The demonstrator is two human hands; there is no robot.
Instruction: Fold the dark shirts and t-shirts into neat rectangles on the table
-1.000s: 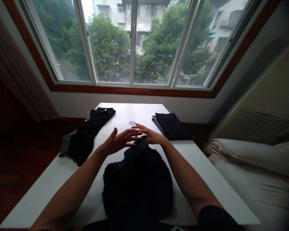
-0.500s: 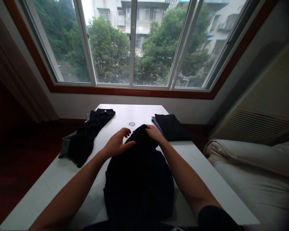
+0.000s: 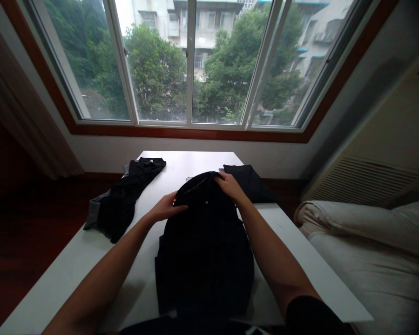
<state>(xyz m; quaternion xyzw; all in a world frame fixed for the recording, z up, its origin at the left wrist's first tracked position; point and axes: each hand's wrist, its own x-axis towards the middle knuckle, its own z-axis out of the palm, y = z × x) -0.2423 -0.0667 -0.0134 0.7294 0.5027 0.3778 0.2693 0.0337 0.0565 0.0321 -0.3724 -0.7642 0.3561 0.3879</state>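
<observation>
A black garment (image 3: 206, 251) stretches along the middle of the white table (image 3: 293, 251), its far end lifted into a band-like opening with a small light dot below the rim. Whether it is trousers or shorts I cannot tell. My left hand (image 3: 165, 208) grips the left side of the rim, thumb in front and fingertips behind. At the right of the opening, my right hand (image 3: 230, 186) is closed on the edge, thumb inside or behind it. The near end of the garment lies close to my body, in shadow.
A black and grey garment (image 3: 125, 200) lies spread at the table's left edge. Folded dark clothing (image 3: 251, 184) rests at the right edge. A pale cushioned seat (image 3: 370, 246) stands to the right; a window (image 3: 189, 65) is beyond the table.
The garment's far end has opened into a wider rim, facing up. My left hand has moved slightly left and down and closed on the edge. My right hand has risen slightly with its side.
</observation>
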